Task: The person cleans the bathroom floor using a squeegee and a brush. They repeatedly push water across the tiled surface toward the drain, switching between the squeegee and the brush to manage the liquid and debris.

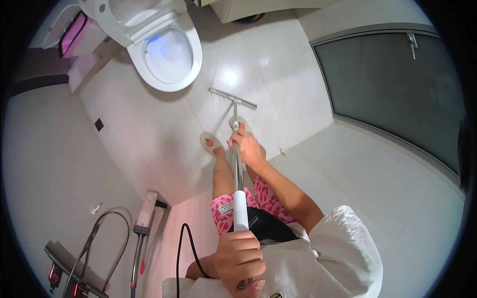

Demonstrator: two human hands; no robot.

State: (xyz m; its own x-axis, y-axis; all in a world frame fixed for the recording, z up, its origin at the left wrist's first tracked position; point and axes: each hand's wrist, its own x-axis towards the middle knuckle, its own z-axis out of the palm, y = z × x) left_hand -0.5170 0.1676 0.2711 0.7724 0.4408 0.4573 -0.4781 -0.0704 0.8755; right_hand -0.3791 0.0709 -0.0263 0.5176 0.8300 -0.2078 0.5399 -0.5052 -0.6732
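Note:
A floor squeegee with a metal pole [238,171] slants down in front of me, and I grip it with both hands. My left hand [240,257] wraps around the top end of its white handle grip [240,210], close to my body. Lower down, my right hand [244,145] is closed around the pole. The squeegee blade [233,98] lies at the pole's lower end, apparently on the light tiled floor [257,69], just ahead of my sandalled feet. To the blade's upper left stands a toilet bowl [169,56] with lid and seat raised.
A flat mop [145,214] leans at the lower-left wall beside a looping shower hose [123,216]. A pink-lined bin [74,35] stands left of the toilet. At right is a dark glass door [387,93] with a metal handle. A cabinet [238,9] overhangs the floor at the top.

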